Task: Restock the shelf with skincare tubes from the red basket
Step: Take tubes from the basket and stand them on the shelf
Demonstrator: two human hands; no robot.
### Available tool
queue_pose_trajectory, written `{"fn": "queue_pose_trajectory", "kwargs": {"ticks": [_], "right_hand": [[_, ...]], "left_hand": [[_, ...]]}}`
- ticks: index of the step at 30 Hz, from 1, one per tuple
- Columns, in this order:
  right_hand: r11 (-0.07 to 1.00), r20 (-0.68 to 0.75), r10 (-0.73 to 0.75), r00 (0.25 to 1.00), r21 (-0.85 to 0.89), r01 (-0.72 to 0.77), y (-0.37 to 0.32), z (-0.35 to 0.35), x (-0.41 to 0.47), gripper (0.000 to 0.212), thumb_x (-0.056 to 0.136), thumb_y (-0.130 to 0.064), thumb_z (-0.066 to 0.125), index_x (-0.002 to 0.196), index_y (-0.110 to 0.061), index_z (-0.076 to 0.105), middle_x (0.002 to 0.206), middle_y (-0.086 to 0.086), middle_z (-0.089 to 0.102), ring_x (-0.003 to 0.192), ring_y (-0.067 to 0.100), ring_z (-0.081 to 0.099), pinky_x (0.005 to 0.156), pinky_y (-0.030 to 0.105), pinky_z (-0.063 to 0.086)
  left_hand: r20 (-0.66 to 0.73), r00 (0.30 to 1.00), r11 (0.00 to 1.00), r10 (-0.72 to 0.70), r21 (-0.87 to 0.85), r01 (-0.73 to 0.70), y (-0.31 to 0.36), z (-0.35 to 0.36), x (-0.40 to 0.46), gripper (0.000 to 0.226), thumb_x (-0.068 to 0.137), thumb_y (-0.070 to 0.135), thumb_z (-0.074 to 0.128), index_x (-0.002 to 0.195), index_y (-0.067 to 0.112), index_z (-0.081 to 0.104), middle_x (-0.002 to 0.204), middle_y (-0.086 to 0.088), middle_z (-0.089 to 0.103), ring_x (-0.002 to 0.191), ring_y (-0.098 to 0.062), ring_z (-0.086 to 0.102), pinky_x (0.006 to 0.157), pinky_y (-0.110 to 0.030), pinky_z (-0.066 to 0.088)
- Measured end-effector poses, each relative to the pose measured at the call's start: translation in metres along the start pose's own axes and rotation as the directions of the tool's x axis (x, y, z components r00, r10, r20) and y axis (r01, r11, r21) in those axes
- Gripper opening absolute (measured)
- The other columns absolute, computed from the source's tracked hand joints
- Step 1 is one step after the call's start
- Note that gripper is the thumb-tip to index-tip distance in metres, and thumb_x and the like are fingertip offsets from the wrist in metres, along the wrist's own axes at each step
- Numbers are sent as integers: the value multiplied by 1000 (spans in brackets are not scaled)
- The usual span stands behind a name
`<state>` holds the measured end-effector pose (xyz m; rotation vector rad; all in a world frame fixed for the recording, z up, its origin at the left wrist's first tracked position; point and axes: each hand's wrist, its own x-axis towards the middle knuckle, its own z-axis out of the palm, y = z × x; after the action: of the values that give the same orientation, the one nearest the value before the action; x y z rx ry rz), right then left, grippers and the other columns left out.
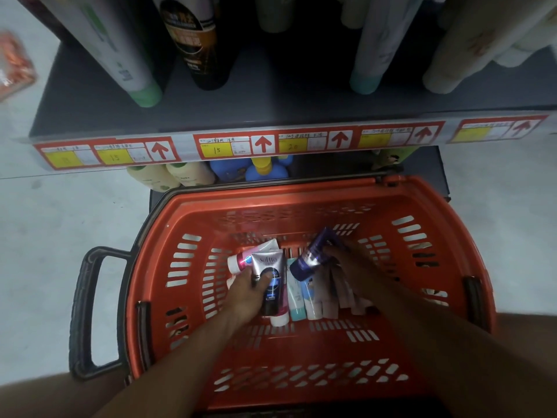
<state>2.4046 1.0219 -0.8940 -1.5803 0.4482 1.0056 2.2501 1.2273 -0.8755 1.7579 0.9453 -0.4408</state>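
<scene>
Forearms, two, bare, enter from the bottom edge and reach down into the red basket [301,200].

Item 1: silver-and-black tube [270,282]. Lies lengthwise on the basket floor, crimped end toward the shelf, cap end toward the person. Left hand [251,292] grips it around the middle, thumb across the printed face and fingers wrapped at its left side; the tube's crimped end stands clear above the grip and its cap end below it. Judged a mid-body hold taken so the tube can be carried out without tipping.

Item 2: purple tube [313,256]. Raised at a slant, crimped end pointing up toward the far basket wall, white cap low. Right hand [351,268] clamps it from the right, fingers curled round its upper half; the cap end hangs free below the grip. Appears lifted off the pile.

Item 3: pink-and-white tube [244,260]. Lies partly beneath item 1, just beside the left hand's fingertips; loose.

Item 4: remaining tubes, pale teal and light blue [297,297]. Lie side by side between the two hands, caps toward the person; loose. Further pale tubes to their right are partly hidden under the right hand.

Item 5: shelf [241,95], directly beyond the basket. Tall tubes stand cap-down along it, with a bare stretch between the black one and the teal-capped one; judged the likely destination.

Item 6: price strip [271,143], red and yellow labels with upward arrows, along the shelf's front edge.

Item 7: bottles [180,176], on the lower level behind the basket.
</scene>
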Motion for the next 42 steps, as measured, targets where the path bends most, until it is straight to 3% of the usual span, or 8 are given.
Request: {"fn": "queue_pose_trajectory", "kwargs": {"ticks": [4, 7, 11, 16, 23, 32, 39, 42], "right_hand": [[962, 118, 213, 970, 150, -229, -5, -12, 4, 43, 96, -21, 72, 116, -52, 49, 140, 7, 59, 120, 18, 60, 106, 30, 44], [962, 168, 195, 966, 158, -221, -10, -4, -17, 27, 94, -24, 72, 119, -14, 68, 100, 9, 75, 84, 19, 71, 77, 37, 61], [956, 229, 259, 938, 77, -283, -27, 5, -39, 33, 105, -27, 59, 121, 1, 66, 100, 23, 72, 89, 34, 69, 80, 54, 61], [969, 230, 246, 942, -57, -239, -28, 10, -52, 11, 93, -3, 64, 103, -3, 68, 93, 19, 71, 84, 29, 69, 71, 37, 59], [979, 237, 150, 960, -171, -110, -21, 14, -67, 37, 66, 4, 84, 101, -5, 72, 92, 21, 70, 90, 37, 69, 83, 51, 55], [987, 58, 13, 998, -160, -4, -28, 15, -104, 21, 79, 5, 83, 97, 0, 72, 80, 19, 72, 65, 27, 72, 61, 37, 59], [984, 75, -82, 994, -149, 93, -45, 19, -138, 20, 83, 3, 81, 93, -7, 68, 69, 13, 70, 59, 25, 69, 74, 54, 62], [977, 71, -176, 982, -106, 183, -55, 25, -155, 20, 82, 2, 80, 94, -9, 67, 64, 9, 67, 54, 20, 63, 72, 48, 60]], "left_hand": [[244, 962, 851, -120, -474, 227, 21, -6, -14, 26, 107, 38, 57, 129, 26, 61, 121, -5, 77, 108, -25, 75, 94, -53, 61], [369, 922, 739, -113, -589, 327, 37, -9, -23, 25, 108, 37, 53, 132, 30, 56, 124, -7, 76, 111, -30, 75, 93, -59, 59], [418, 897, 663, -142, -633, 400, 43, -9, -28, 28, 107, 41, 54, 133, 32, 53, 129, -10, 73, 111, -36, 74, 95, -69, 54], [374, 917, 672, -140, -644, 366, 47, -8, -31, 35, 108, 42, 52, 135, 18, 55, 120, -11, 77, 109, -30, 75, 94, -62, 58], [248, 968, 855, -47, -490, 167, 55, -12, -43, 59, 83, 3, 82, 129, 21, 49, 124, -14, 71, 110, -32, 72, 87, -53, 62], [60, 997, 950, 58, -309, -37, 70, -19, -76, 65, 81, 4, 85, 130, 16, 43, 113, -7, 68, 100, -18, 72, 78, -34, 63], [-135, 984, 937, 116, -315, -154, 86, -30, -101, 54, 78, 10, 89, 113, 23, 49, 109, -7, 68, 84, -19, 70, 50, -23, 52], [-185, 971, 931, 154, -302, -205, 92, -35, -113, 53, 80, 8, 88, 116, 21, 51, 108, -6, 69, 87, -17, 72, 59, -24, 56]]}}
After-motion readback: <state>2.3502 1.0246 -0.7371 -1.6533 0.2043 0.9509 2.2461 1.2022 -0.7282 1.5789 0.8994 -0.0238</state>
